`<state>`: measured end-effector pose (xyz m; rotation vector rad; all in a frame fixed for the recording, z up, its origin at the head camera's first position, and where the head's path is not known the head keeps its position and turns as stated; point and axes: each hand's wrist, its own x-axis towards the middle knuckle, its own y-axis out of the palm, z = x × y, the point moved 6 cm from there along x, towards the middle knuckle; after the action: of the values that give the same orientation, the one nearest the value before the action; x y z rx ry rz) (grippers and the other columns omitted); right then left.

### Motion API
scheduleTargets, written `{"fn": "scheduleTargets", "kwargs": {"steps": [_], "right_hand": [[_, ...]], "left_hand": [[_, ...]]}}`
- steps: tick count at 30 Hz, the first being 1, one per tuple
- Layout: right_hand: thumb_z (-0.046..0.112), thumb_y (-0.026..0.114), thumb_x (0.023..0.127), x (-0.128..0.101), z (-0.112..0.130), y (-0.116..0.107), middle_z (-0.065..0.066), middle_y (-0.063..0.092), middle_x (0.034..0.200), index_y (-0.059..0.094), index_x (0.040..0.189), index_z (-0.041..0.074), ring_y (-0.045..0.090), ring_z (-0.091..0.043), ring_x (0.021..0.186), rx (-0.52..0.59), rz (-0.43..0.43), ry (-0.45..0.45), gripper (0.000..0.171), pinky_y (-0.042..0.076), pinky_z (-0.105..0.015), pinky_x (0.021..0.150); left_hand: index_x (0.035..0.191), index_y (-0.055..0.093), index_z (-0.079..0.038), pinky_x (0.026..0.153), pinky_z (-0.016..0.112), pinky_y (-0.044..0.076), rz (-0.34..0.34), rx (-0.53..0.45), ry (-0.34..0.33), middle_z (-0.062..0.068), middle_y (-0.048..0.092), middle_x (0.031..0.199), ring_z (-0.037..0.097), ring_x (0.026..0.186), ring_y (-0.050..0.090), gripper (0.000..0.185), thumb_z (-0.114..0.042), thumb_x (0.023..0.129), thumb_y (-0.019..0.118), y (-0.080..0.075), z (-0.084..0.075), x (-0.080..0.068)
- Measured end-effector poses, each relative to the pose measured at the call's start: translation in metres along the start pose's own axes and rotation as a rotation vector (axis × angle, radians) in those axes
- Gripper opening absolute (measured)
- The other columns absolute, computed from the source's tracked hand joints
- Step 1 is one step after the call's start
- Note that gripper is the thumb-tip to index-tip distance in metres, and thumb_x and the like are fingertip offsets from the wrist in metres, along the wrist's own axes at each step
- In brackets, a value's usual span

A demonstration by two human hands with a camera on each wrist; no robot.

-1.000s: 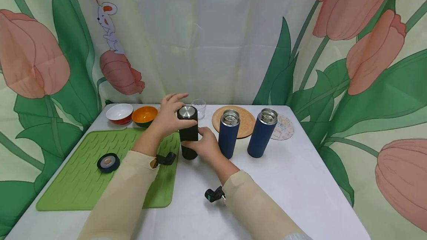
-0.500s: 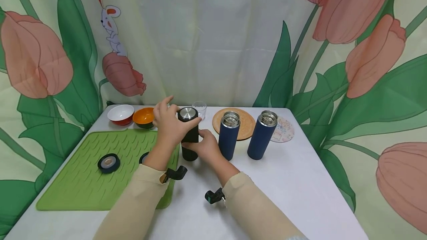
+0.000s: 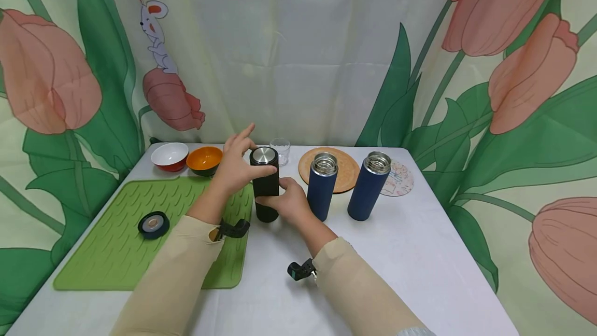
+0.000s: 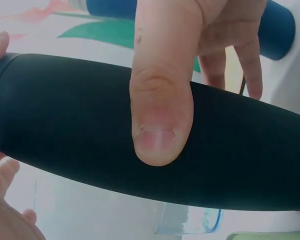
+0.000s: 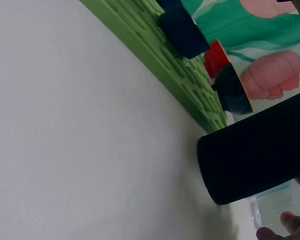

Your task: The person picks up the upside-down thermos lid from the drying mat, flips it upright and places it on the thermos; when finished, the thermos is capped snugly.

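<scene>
A black flask (image 3: 265,184) stands straight up on the white worktop (image 3: 410,253), just past the right edge of the green mat (image 3: 116,242). Its long side points up and down, and its shiny metal lid (image 3: 264,155) is on top.

Both hands are on it. The left hand (image 3: 235,167) grips the top part, with the thumb (image 4: 160,100) pressed flat on the black side and the first finger sticking up. The right hand (image 3: 285,202) holds the lower part, fingers curled round it from the right. The left hand is higher, by the lid. The right hand is lower, near the worktop. The flask is right between the two hands, in front of the person.

In the right wrist view the bottom of the black flask (image 5: 255,150) looks to sit on the worktop.

Just to the right stand two blue flasks (image 3: 322,186) (image 3: 368,185) with no lids on. Behind them lie a round wooden mat (image 3: 342,162) and a small patterned coaster (image 3: 398,180). A little clear glass (image 3: 280,150) stands behind the black flask. A white and red bowl (image 3: 169,156) and an orange bowl (image 3: 204,161) sit at the back left. A dark round lid (image 3: 153,224) lies on the green mat.

All around hangs a curtain (image 3: 513,66) with big pink tulips, green leaves and a rabbit.
</scene>
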<state>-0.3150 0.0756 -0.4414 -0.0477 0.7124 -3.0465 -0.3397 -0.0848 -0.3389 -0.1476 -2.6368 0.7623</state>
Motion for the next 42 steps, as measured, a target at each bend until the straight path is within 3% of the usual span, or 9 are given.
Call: {"fn": "scheduleTargets", "kwargs": {"steps": [3, 6, 12, 18, 26, 30, 35, 38, 42], "right_hand": [[0.042, 0.093, 0.079, 0.001, 0.001, -0.002, -0.007, 0.069, 0.133, 0.073, 0.133, 0.016, 0.064, -0.029, 0.126, -0.006, -0.007, -0.006, 0.062, 0.052, -0.052, 0.109], [0.043, 0.091, 0.081, 0.0, 0.001, -0.002, -0.007, 0.07, 0.135, 0.073, 0.135, 0.019, 0.063, -0.029, 0.13, -0.007, 0.0, -0.022, 0.061, 0.051, -0.053, 0.111], [0.042, 0.085, 0.088, -0.01, -0.003, 0.002, -0.011, 0.064, 0.146, 0.062, 0.146, 0.018, 0.057, -0.032, 0.142, 0.007, 0.056, -0.052, 0.068, 0.045, -0.057, 0.117], [0.041, 0.08, 0.094, -0.037, -0.012, -0.002, -0.019, 0.048, 0.161, 0.039, 0.164, 0.015, 0.045, -0.04, 0.151, -0.045, 0.148, 0.003, 0.086, 0.04, -0.063, 0.12], [0.04, 0.073, 0.101, -0.098, -0.021, -0.033, -0.009, 0.054, 0.155, 0.06, 0.151, 0.023, 0.052, -0.036, 0.145, -0.105, 0.292, -0.023, 0.054, 0.048, -0.062, 0.113], [0.04, 0.072, 0.101, -0.118, -0.025, -0.055, -0.009, 0.061, 0.15, 0.063, 0.148, 0.021, 0.056, -0.033, 0.142, -0.098, 0.295, -0.039, 0.051, 0.051, -0.058, 0.111], [0.038, 0.073, 0.1, -0.129, -0.032, -0.08, -0.007, 0.064, 0.147, 0.065, 0.145, 0.021, 0.057, -0.03, 0.14, -0.103, 0.208, -0.024, 0.049, 0.052, -0.056, 0.11], [0.037, 0.074, 0.1, -0.132, -0.034, -0.089, -0.005, 0.066, 0.145, 0.067, 0.142, 0.024, 0.058, -0.028, 0.139, -0.095, 0.165, -0.01, 0.044, 0.052, -0.054, 0.11], [0.032, 0.074, 0.1, -0.137, -0.031, -0.099, 0.0, 0.067, 0.141, 0.07, 0.137, 0.026, 0.059, -0.025, 0.137, -0.097, 0.119, 0.006, 0.038, 0.054, -0.049, 0.108]], "left_hand": [[0.098, 0.062, -0.01, 0.125, 0.075, 0.017, 0.034, 0.007, -0.011, -0.015, 0.027, 0.175, 0.035, 0.167, 0.003, 0.046, -0.039, 0.08, 0.093, 0.0, -0.001, 0.002], [0.112, 0.066, -0.008, 0.123, 0.075, 0.022, 0.037, 0.082, -0.042, -0.006, 0.028, 0.176, 0.037, 0.165, 0.007, 0.054, -0.045, 0.082, 0.091, -0.002, -0.003, -0.001], [0.147, 0.059, -0.013, 0.119, 0.082, 0.015, 0.013, 0.269, -0.107, 0.012, 0.025, 0.175, 0.047, 0.161, 0.013, 0.075, -0.053, 0.088, 0.083, -0.013, -0.004, -0.032], [0.145, 0.061, -0.01, 0.119, 0.082, 0.015, 0.004, 0.293, -0.126, 0.018, 0.03, 0.171, 0.051, 0.158, 0.016, 0.064, -0.048, 0.095, 0.078, -0.028, 0.015, -0.075], [0.124, 0.075, -0.012, 0.112, 0.064, 0.047, 0.039, 0.351, -0.103, 0.013, 0.064, 0.145, 0.041, 0.14, 0.055, 0.031, -0.035, 0.104, 0.069, -0.032, 0.038, -0.12], [0.123, 0.076, -0.011, 0.1, 0.063, 0.053, -0.018, 0.466, -0.129, 0.015, 0.065, 0.144, 0.043, 0.125, 0.066, 0.032, -0.035, 0.105, 0.066, -0.057, 0.056, -0.135], [0.13, 0.068, 0.001, 0.097, 0.075, 0.044, -0.089, 0.635, -0.212, 0.032, 0.054, 0.146, 0.06, 0.124, 0.053, 0.052, -0.041, 0.099, 0.072, -0.105, 0.093, -0.147], [0.139, 0.057, 0.009, 0.094, 0.083, 0.036, -0.063, 0.719, -0.336, 0.041, 0.042, 0.149, 0.071, 0.128, 0.037, 0.086, -0.063, 0.094, 0.071, -0.132, 0.117, -0.154], [0.135, 0.052, 0.019, 0.086, 0.087, 0.032, 0.039, 0.768, -0.507, 0.051, 0.032, 0.141, 0.078, 0.122, 0.027, 0.122, -0.09, 0.082, 0.061, -0.153, 0.14, -0.163]]}}
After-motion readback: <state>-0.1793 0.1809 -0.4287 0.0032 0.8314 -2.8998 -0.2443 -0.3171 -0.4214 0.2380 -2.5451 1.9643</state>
